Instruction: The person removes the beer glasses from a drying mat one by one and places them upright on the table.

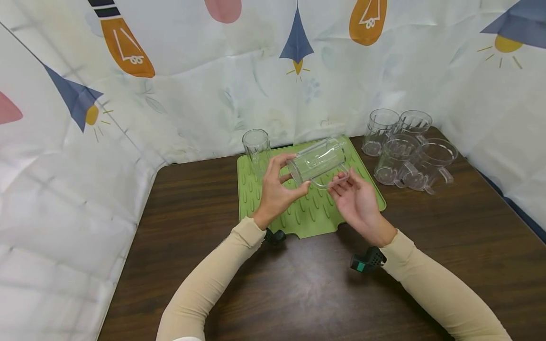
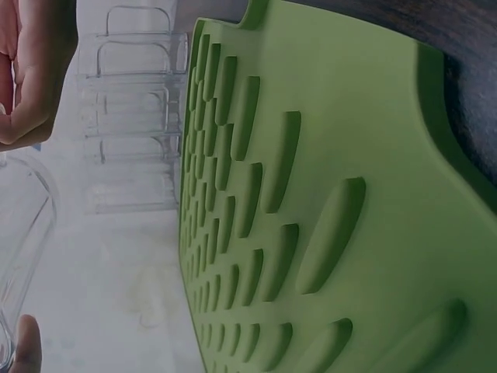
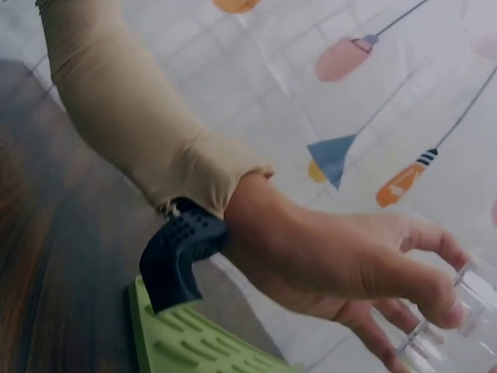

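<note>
Above the green mat, a clear mug (image 1: 320, 158) is held tilted on its side, its handle facing down toward the person. My left hand (image 1: 277, 189) grips one end of it, thumb below and fingers above; the right wrist view also catches the left hand (image 3: 334, 260) around that end. At the handle near the other end, my right hand (image 1: 356, 199) pinches with thumb and fingertips, palm turned up. The left wrist view shows part of the mug (image 2: 23, 225) and the right hand (image 2: 39, 70). A second clear mug (image 1: 257, 147) stands upright on the mat's back left corner.
The ridged green mat (image 1: 313, 229) lies on a dark wooden table (image 1: 281, 293). Several clear mugs (image 1: 398, 158) stand grouped at the back right, handles toward the front right. A printed white curtain (image 1: 192, 71) hangs close behind the table and along its sides.
</note>
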Tool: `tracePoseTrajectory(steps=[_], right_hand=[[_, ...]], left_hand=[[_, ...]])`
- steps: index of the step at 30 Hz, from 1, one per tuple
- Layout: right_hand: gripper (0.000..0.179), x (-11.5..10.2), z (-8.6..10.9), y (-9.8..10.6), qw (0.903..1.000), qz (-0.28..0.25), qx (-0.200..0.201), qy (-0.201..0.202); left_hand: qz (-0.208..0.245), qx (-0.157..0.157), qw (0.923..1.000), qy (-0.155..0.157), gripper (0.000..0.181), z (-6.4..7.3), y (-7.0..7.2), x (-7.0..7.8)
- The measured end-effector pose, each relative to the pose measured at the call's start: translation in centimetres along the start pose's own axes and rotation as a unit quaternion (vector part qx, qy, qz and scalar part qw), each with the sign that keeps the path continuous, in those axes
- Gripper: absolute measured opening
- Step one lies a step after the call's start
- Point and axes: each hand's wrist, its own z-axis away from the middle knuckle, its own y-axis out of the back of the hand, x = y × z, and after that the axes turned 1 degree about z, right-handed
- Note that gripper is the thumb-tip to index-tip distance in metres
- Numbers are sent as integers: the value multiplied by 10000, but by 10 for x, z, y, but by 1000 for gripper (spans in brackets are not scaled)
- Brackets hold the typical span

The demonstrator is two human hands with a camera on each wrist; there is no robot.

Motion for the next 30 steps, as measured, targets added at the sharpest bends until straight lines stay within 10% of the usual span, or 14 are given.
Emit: tracePoseTrajectory(steps=[13,30], right_hand=[[41,3,4,-7,9876,-1514,377,-196],[44,-2,10,-14,9977,-565,-243,276]], left_hand=[[46,-300,9995,124,70,1,3,0],[-246,-604,9978,90,72,1,9,2]])
